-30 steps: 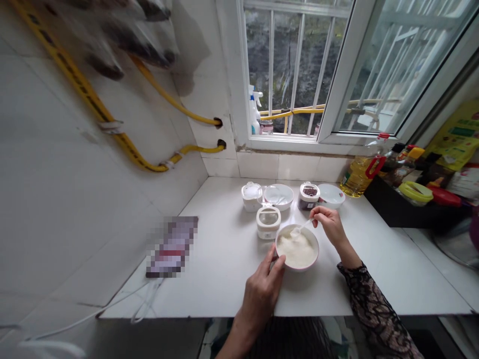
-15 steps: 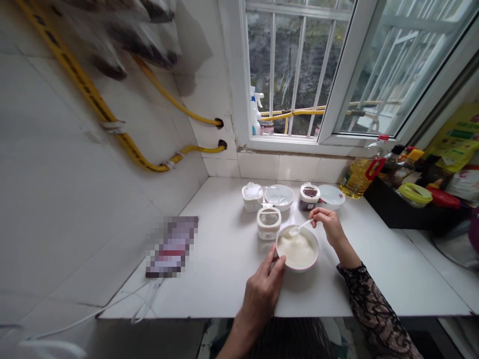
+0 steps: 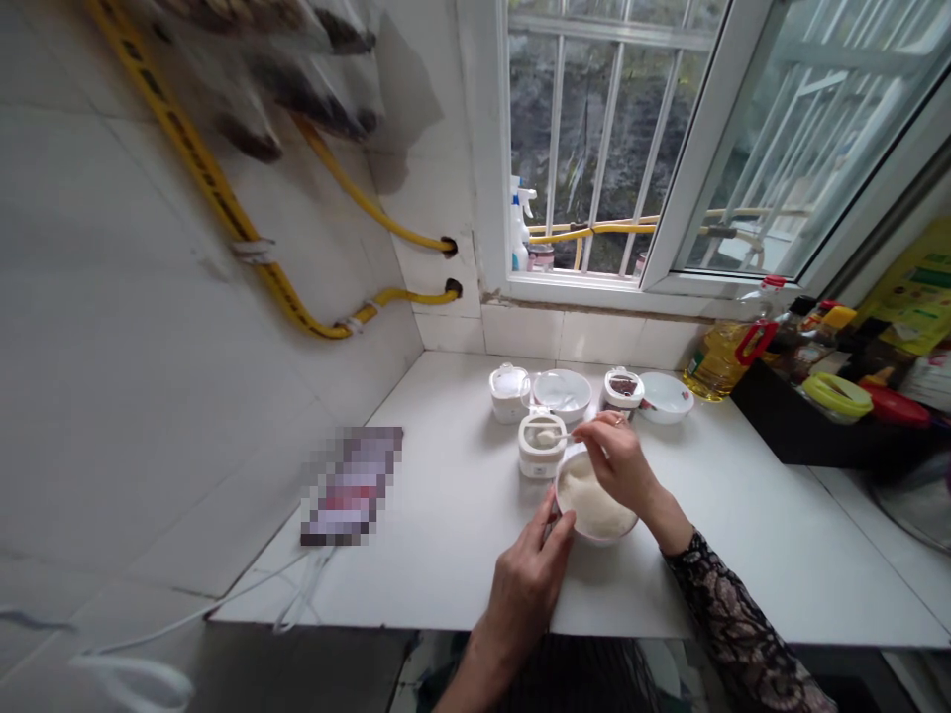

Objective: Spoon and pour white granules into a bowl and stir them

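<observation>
Spoon point(image 3: 556, 436) pinched in right hand point(image 3: 616, 460), held over canister point(image 3: 541, 463) just left of bowl point(image 3: 596, 507). Bowl, containing white powder, gripped at left side between thumb and fingers of left hand point(image 3: 529, 576). Jar point(image 3: 622, 390) seen behind bowl.

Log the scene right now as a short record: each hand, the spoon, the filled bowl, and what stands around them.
left hand: steadying the side of the filled bowl
right hand: gripping the spoon
spoon: head at the mouth of the front jar, carrying something white; depth unclear
filled bowl: whitish contents, partly hidden by right hand
behind: two jars, one with white contents, one with dark contents; two more bowls
far right: oil bottle
</observation>
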{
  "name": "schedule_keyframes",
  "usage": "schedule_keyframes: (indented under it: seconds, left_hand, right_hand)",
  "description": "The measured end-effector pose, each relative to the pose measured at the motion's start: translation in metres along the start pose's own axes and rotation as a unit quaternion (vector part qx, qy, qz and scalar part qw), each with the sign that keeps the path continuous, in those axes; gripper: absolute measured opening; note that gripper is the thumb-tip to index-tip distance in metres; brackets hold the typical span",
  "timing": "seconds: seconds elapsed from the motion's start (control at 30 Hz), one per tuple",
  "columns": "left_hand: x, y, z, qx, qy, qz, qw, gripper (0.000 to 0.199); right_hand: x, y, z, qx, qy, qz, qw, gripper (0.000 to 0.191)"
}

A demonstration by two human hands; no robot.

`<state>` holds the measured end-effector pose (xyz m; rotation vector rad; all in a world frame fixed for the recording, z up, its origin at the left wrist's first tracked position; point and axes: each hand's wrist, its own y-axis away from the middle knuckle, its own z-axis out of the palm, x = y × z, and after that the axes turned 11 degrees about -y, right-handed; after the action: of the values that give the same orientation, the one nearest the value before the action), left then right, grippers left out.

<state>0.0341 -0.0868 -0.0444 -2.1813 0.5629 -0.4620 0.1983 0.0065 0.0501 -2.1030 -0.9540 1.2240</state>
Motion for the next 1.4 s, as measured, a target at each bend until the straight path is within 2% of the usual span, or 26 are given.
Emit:
schedule_keyframes:
  seconds: [0.07, 0.13, 0.2, 0.3, 0.37, 0.43, 0.53, 0.63, 0.77, 0.87, 0.93, 1.0, 1.17, 1.23, 1.4]
  left_hand:
    - [0.0, 0.0, 0.0, -0.001, 0.0, -0.001, 1.0, 0.028]
    - [0.0, 0.0, 0.0, -0.006, 0.0, -0.003, 1.0, 0.028]
    - [0.0, 0.0, 0.0, -0.008, 0.002, -0.002, 1.0, 0.028]
    - [0.0, 0.0, -0.001, -0.01, 0.01, -0.002, 1.0, 0.029]
    - [0.0, 0.0, -0.002, -0.016, 0.015, -0.008, 1.0, 0.03]
    - [0.0, 0.0, -0.003, -0.02, 0.017, -0.01, 1.0, 0.031]
    - [0.0, 0.0, -0.002, -0.015, 0.011, -0.008, 1.0, 0.029]
    - [0.0, 0.001, -0.002, -0.01, 0.008, -0.007, 1.0, 0.028]
    - [0.0, 0.001, -0.002, -0.018, 0.007, -0.005, 1.0, 0.028]
    - [0.0, 0.001, -0.002, -0.022, 0.008, -0.004, 1.0, 0.029]
    - [0.0, 0.002, -0.001, -0.021, 0.01, -0.006, 1.0, 0.029]
    - [0.0, 0.002, -0.001, -0.022, 0.014, -0.009, 1.0, 0.029]
    - [-0.001, 0.002, -0.001, -0.02, 0.019, -0.012, 1.0, 0.03]
    - [-0.001, 0.002, -0.001, -0.018, 0.021, -0.011, 1.0, 0.031]
    - [-0.001, 0.003, 0.0, -0.023, 0.023, -0.016, 0.999, 0.035]
  right_hand:
    - [-0.001, 0.0, 0.0, -0.04, 0.031, -0.06, 0.997, 0.023]
    - [-0.002, 0.001, -0.003, -0.015, 0.026, -0.063, 0.998, 0.022]
    - [-0.001, 0.001, -0.01, 0.042, -0.005, -0.013, 0.999, 0.017]
    - [0.003, 0.004, -0.023, 0.122, -0.08, 0.121, 0.982, 0.013]
    - [0.006, 0.007, -0.032, 0.149, -0.123, 0.195, 0.961, 0.013]
    - [0.011, 0.01, -0.04, 0.154, -0.143, 0.234, 0.949, 0.013]
    - [0.014, 0.013, -0.051, 0.123, -0.118, 0.234, 0.957, 0.014]
    - [0.014, 0.015, -0.056, 0.052, -0.042, 0.165, 0.984, 0.015]
    - [0.012, 0.017, -0.047, -0.056, 0.035, 0.042, 0.997, 0.017]
    - [0.014, 0.02, -0.036, -0.096, 0.037, 0.04, 0.994, 0.02]
    - [0.016, 0.021, -0.032, -0.084, 0.024, 0.084, 0.993, 0.021]
    - [0.019, 0.022, -0.032, -0.045, 0.002, 0.146, 0.988, 0.02]
    - [0.022, 0.02, -0.039, 0.06, -0.11, 0.286, 0.95, 0.016]
    - [0.022, 0.019, -0.04, 0.075, -0.127, 0.304, 0.941, 0.015]
    - [0.02, 0.018, -0.037, 0.068, -0.117, 0.301, 0.944, 0.015]
